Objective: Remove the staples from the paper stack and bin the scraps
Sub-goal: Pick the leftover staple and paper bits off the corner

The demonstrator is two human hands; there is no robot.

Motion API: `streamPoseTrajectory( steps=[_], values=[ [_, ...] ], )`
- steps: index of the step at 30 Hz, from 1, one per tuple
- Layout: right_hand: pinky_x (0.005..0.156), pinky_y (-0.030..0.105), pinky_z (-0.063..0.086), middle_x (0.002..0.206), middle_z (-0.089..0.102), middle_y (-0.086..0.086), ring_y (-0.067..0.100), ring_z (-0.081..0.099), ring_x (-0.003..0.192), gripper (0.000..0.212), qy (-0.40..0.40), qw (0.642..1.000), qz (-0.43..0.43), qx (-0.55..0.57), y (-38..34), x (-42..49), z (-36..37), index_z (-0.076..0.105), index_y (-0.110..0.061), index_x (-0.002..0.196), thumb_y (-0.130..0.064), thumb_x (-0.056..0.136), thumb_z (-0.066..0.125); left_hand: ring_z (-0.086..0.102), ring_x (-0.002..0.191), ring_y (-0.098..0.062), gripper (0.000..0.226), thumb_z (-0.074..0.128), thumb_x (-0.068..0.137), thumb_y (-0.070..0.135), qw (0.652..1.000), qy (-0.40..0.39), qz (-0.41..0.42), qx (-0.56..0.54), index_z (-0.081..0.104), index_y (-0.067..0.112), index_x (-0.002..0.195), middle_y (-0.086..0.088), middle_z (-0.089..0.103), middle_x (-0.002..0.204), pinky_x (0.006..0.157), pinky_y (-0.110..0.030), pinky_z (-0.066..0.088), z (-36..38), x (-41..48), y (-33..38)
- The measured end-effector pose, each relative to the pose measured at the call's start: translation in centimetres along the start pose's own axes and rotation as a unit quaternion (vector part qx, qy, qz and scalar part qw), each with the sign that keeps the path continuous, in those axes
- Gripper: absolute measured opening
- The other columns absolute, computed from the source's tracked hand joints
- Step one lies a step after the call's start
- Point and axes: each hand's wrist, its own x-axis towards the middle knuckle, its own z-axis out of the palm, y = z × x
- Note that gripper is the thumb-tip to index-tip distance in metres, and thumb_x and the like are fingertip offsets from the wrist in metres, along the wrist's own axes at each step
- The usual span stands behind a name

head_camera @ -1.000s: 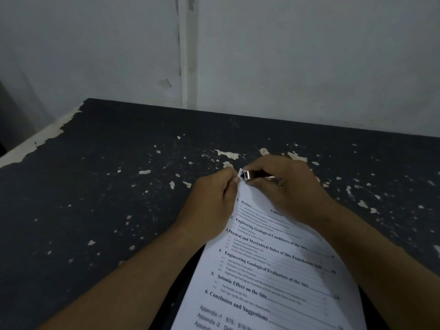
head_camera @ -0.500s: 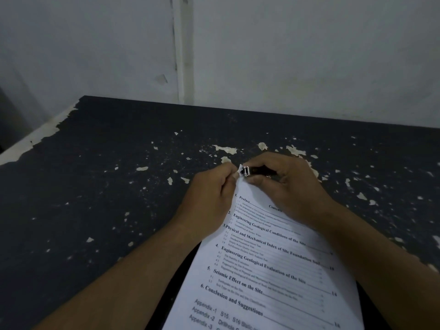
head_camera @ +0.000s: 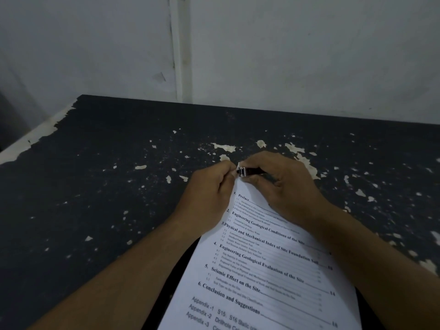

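The paper stack lies tilted on the dark table, its far top corner caught between your two hands. Your left hand pinches that corner; your right hand is closed around a small black-and-metal tool pressed against it. The top sheet is a printed contents page. The tabletop's paint is chipped, and a pale wall stands behind.

Dim white wall, chipped black table

Printed paper stack lies on the table — top corner lifted, seemingly.
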Motion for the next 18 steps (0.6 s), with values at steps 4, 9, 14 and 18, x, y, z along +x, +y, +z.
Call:
streamPoseTrajectory(
  steps=[4, 9, 14, 18],
  values=[
    [0.084, 0.012, 0.037, 0.097, 0.07, -0.004, 0.004, 0.054, 0.089, 0.014, 0.014, 0.999, -0.02, -0.042, -0.14, -0.11, 0.21, 0.068, -0.014, 0.105, -0.014, 0.091, 0.067, 0.04, 0.048, -0.003, 0.024, 0.051, 0.102, 0.014, 1.0, -0.002, 0.004, 0.01, 0.059, 0.015, 0.079, 0.009, 0.047, 0.055, 0.045, -0.015, 0.033, -0.05, -0.07, 0.01],
    [0.088, 0.026, 0.038, 0.093, 0.073, 0.006, 0.016, 0.06, 0.089, 0.019, 0.051, 0.991, -0.079, -0.097, -0.6, -0.14, 0.05, 0.072, -0.005, 0.099, -0.016, 0.092, 0.057, 0.039, 0.044, -0.006, 0.021, 0.051, 0.102, 0.015, 0.999, -0.003, 0.017, 0.03, 0.061, 0.013, 0.084, 0.007, 0.048, 0.054, 0.042, -0.015, 0.03, -0.03, -0.12, 0.03],
    [0.085, 0.044, 0.045, 0.096, 0.074, 0.013, 0.03, 0.068, 0.088, 0.011, 0.07, 0.979, -0.127, -0.144, -0.79, -0.27, 0.16, 0.073, 0.0, 0.096, -0.002, 0.085, 0.071, 0.041, 0.048, -0.005, 0.023, 0.052, 0.102, 0.016, 1.0, -0.007, 0.016, 0.021, 0.062, 0.013, 0.082, 0.007, 0.051, 0.057, 0.044, -0.014, 0.033, -0.11, 0.01, 0.09],
    [0.082, 0.045, 0.047, 0.096, 0.073, 0.014, 0.03, 0.068, 0.089, 0.011, 0.07, 0.972, -0.149, -0.17, -0.76, -0.33, 0.3, 0.074, 0.001, 0.096, -0.002, 0.088, 0.066, 0.04, 0.046, -0.003, 0.026, 0.053, 0.101, 0.016, 1.0, -0.002, 0.01, 0.017, 0.06, 0.013, 0.076, 0.009, 0.046, 0.054, 0.044, -0.013, 0.031, -0.12, 0.01, 0.14]
  ],
)
